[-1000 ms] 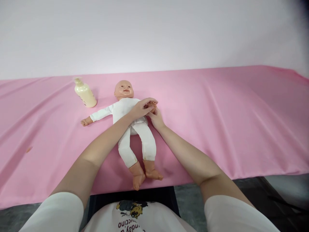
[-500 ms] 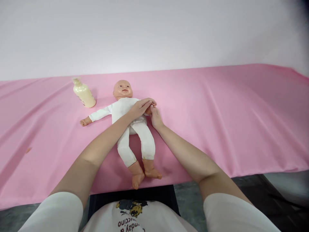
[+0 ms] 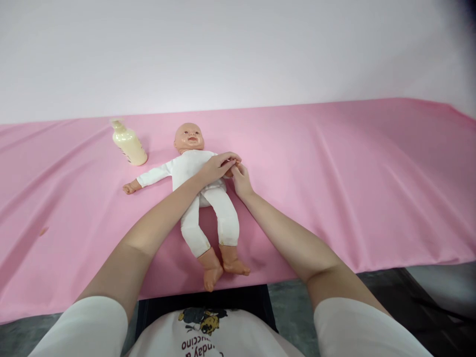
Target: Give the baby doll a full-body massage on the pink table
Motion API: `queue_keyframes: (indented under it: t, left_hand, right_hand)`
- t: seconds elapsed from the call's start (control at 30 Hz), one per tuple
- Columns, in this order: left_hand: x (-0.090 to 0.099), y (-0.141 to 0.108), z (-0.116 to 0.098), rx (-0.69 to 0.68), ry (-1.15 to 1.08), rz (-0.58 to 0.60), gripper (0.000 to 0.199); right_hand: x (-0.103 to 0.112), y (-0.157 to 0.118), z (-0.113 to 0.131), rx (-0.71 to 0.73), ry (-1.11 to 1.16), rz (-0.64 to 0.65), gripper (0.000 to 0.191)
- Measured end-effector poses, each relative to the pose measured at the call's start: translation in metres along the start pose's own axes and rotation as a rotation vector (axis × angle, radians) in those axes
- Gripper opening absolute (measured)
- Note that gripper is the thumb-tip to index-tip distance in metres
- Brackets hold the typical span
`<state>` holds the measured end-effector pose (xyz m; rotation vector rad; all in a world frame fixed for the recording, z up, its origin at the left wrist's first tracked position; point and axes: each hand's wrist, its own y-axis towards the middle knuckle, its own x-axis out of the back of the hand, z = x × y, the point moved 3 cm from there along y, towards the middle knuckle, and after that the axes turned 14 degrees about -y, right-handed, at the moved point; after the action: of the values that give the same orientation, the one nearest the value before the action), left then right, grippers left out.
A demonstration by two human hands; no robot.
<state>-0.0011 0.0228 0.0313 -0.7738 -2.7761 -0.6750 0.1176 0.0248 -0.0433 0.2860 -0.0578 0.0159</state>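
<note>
A baby doll (image 3: 189,163) in white clothes lies on its back, head away from me, one arm stretched out to the left. Across its chest reaches my left hand (image 3: 216,166), its fingers curled round the doll's hand (image 3: 227,171) on the right side. My right hand (image 3: 241,180) meets it there from the right, thumb and fingers closed on the same doll hand. The fingers of both hands partly hide the doll's hand.
A pump bottle of pale yellow liquid (image 3: 131,145) stands on the pink cloth (image 3: 297,158), left of the doll's head. A white wall (image 3: 238,54) rises behind. The table's front edge lies just below the doll's feet.
The fingers of my right hand have bent in more around the doll's hand. My left fingers have shifted slightly. The doll's body and the bottle have stayed in place.
</note>
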Motion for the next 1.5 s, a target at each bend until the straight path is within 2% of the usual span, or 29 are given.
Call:
queue_keyframes:
  t: [0.23, 0.6, 0.9, 1.2, 1.5]
  left_hand:
    - [0.0002, 0.0003, 0.0005, 0.016, 0.006, -0.018, 0.024]
    - [-0.0004, -0.0005, -0.0047, 0.005, -0.029, -0.01, 0.027]
    - [0.0009, 0.0003, -0.0006, -0.013, -0.011, 0.04, 0.028]
    - [-0.0005, 0.0034, 0.0019, 0.024, 0.022, 0.005, 0.026]
    - [0.0028, 0.0019, 0.0044, 0.046, 0.009, 0.001, 0.025]
  right_hand:
    - [-0.0059, -0.0023, 0.006, -0.029, 0.052, 0.095, 0.04]
    - [-0.0062, -0.0048, 0.0077, 0.016, 0.037, 0.064, 0.054]
    - [-0.0042, -0.0034, 0.0057, -0.004, -0.004, 0.037, 0.048]
    - [-0.0078, -0.0034, 0.0051, -0.022, 0.075, 0.066, 0.041]
    - [-0.0085, -0.0018, 0.0022, -0.028, 0.064, 0.079, 0.039]
